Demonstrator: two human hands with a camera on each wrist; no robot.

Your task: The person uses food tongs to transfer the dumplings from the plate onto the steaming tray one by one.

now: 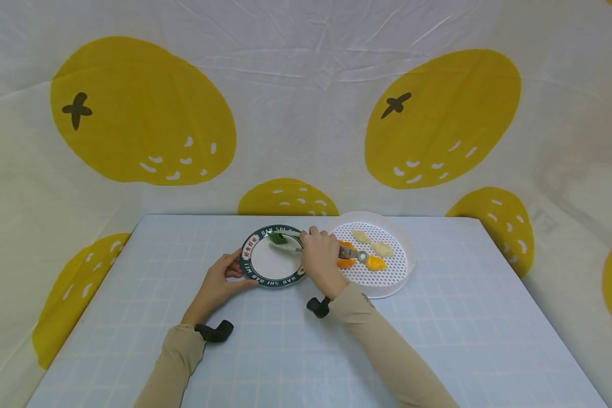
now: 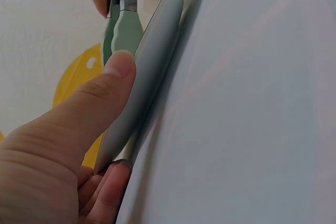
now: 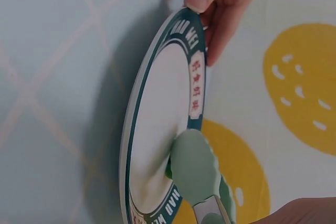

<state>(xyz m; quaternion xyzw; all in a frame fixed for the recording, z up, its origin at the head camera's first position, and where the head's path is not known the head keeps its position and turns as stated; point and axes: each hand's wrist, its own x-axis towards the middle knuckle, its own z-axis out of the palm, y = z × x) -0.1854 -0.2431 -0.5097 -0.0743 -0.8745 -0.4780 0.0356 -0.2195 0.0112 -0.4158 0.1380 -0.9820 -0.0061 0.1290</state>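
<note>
A white plate [image 1: 274, 266] with a dark green lettered rim is held by my left hand [image 1: 220, 284]. The thumb [image 2: 113, 77] lies against its edge and the other fingers are beneath. My right hand [image 1: 321, 256] grips metal tongs [image 1: 348, 253] with pale green tips. At those tips, over the plate, is a dark green leafy piece [image 1: 277, 238]; whether it touches the plate I cannot tell. In the right wrist view the tong head [image 3: 195, 163] hides most of that piece. The left wrist view shows the plate's underside [image 2: 152, 77] tilted up off the table.
Right of the plate stands a round white perforated tray [image 1: 405, 266]. It bears orange pieces [image 1: 345, 263], a yellow piece [image 1: 375, 263] and pale pieces [image 1: 382, 249], partly beneath the tongs. A pale checked cloth [image 1: 265, 351] covers the table, and a patterned curtain [image 1: 296, 113] hangs behind.
</note>
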